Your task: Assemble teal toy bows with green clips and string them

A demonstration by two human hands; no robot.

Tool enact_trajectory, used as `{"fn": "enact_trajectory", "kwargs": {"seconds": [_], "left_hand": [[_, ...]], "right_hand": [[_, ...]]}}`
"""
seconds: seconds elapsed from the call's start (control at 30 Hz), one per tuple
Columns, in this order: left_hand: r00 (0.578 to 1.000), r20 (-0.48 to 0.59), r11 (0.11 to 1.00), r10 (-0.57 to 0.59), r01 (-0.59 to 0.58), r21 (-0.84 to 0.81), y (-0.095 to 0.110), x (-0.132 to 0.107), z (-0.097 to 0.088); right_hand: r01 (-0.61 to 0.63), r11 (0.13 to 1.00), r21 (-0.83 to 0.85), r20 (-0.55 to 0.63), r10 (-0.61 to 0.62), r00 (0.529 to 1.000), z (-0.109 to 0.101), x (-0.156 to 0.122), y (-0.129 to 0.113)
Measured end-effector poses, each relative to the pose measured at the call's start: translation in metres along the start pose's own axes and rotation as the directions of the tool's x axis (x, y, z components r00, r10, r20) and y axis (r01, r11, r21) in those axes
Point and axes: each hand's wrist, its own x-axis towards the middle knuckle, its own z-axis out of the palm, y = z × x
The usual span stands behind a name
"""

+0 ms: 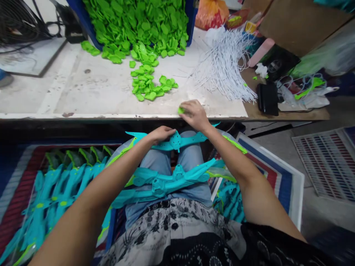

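Note:
My left hand (161, 134) is closed on a long turquoise plastic part (191, 140), which lies across my knees below the table edge. This part has a round hub (175, 140) with small holes at its middle. Between the fingertips of my right hand (195, 114), just over the table's front edge, is a small bright green plastic piece (181, 110). More turquoise parts (172, 180) with similar hubs rest across my lap, with yellow-green strips at their ends. A loose cluster of green pieces (151, 88) lies on the table beyond my hands.
A blue bin (191, 22) heaped with green pieces stands at the back of the table (111, 92). White strings (224, 62) lie in a bundle to the right, near a black box (267, 99). Turquoise assemblies (55, 195) are stacked at my left; a white-rimmed crate (299, 184) stands at my right.

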Motion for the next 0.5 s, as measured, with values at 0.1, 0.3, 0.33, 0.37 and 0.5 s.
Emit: {"fn": "enact_trajectory", "kwargs": {"seconds": [0.1,0.3,0.33,0.37,0.5], "left_hand": [[0.994,0.014,0.977,-0.109,0.110,-0.182,0.004,0.000,-0.004],[0.988,0.038,0.956,-0.153,0.157,-0.247,0.002,0.003,-0.003],[0.989,0.051,0.958,-0.139,0.147,-0.247,0.001,0.003,-0.003],[0.990,0.065,0.962,-0.121,0.134,-0.240,0.000,0.003,-0.003],[0.993,0.110,0.989,-0.030,0.045,-0.143,-0.002,-0.001,-0.006]], "right_hand": [[0.108,0.987,0.120,0.102,-0.120,0.988,0.005,-0.043,-0.020],[0.108,0.982,0.156,0.198,-0.138,0.970,0.034,-0.087,-0.025],[0.093,0.983,0.159,0.189,-0.123,0.974,0.036,-0.086,-0.023],[0.077,0.984,0.158,0.178,-0.105,0.978,0.038,-0.085,-0.023],[0.043,0.986,0.162,0.168,-0.071,0.983,0.039,-0.084,-0.025]]}}
